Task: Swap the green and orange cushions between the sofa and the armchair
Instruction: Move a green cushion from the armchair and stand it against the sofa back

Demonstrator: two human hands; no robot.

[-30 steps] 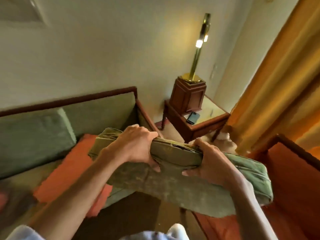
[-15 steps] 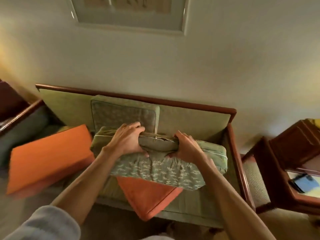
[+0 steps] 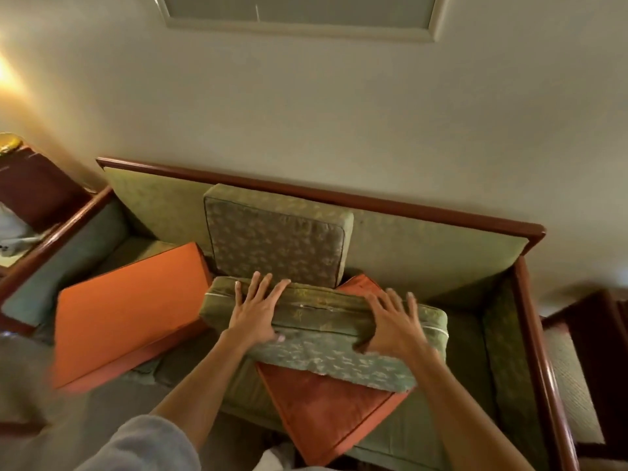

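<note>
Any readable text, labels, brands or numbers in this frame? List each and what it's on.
None readable.
Framed picture on the wall: washed out, no text legible.
Green cushion under the left hand and right hand: woven pattern only, no label visible.
Orange cushion on the sofa: plain.

We rest our left hand [image 3: 255,314] and right hand [image 3: 396,326], fingers spread, on a green cushion [image 3: 339,351]; it lies atop an orange cushion [image 3: 326,409] on the sofa [image 3: 441,253].
</note>
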